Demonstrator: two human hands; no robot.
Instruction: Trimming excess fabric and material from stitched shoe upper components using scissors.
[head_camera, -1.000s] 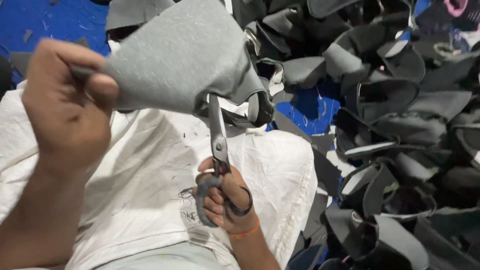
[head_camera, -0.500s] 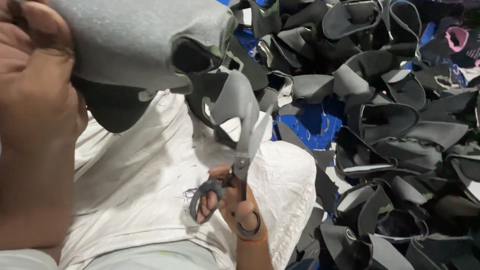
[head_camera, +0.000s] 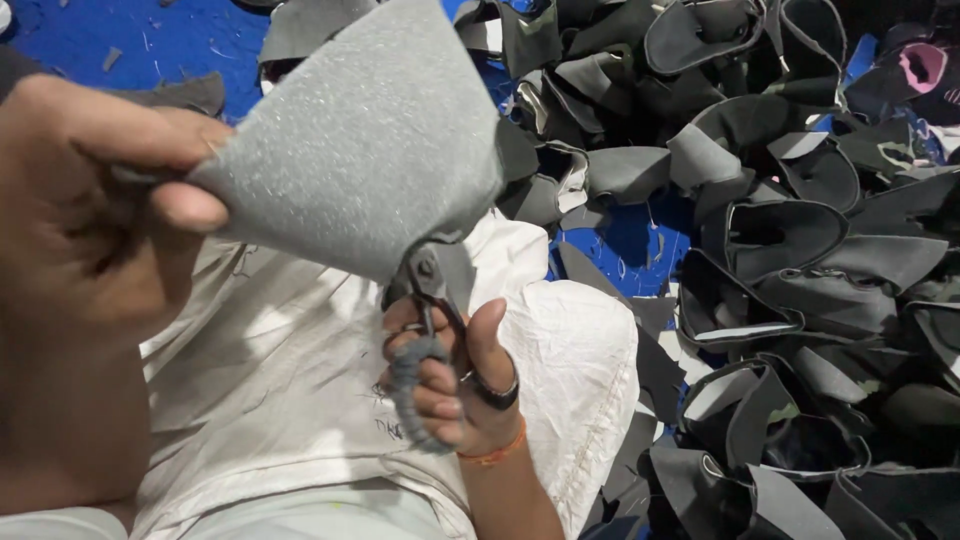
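Left hand grip: the left hand (head_camera: 85, 200) is closed, thumb pressed against forefinger, pinching the left edge of a grey, felt-like, cone-shaped piece of fabric (head_camera: 360, 150) and holding it raised above the lap.

Grey fabric piece: it hangs in the air between the two hands, its narrow lower end meeting the pivot of the scissors; whether the blades are open inside or behind it cannot be told, since the cloth hides them.

Right hand grip: the right hand (head_camera: 450, 380) is closed around the handles of a pair of metal scissors with cord-wrapped grey handles (head_camera: 425, 330), thumb up, a dark ring and an orange wristband showing.

Progress: judging by the scene, trimming of this piece is under way; no cut line shows on the visible face. A great many similar pieces lie to the right, so much work looks left, though which of them are finished cannot be told.

White woven sack (head_camera: 300, 400): it lies over the lap under both hands, crumpled; what, if anything, it holds is not visible.

Blue floor (head_camera: 620, 240): small grey offcuts are scattered on it at the upper left.

Heap of dark grey and black shoe-upper pieces (head_camera: 780, 240): loose on the floor along the right side, in no container; one pink-lined piece sits near the top right corner.
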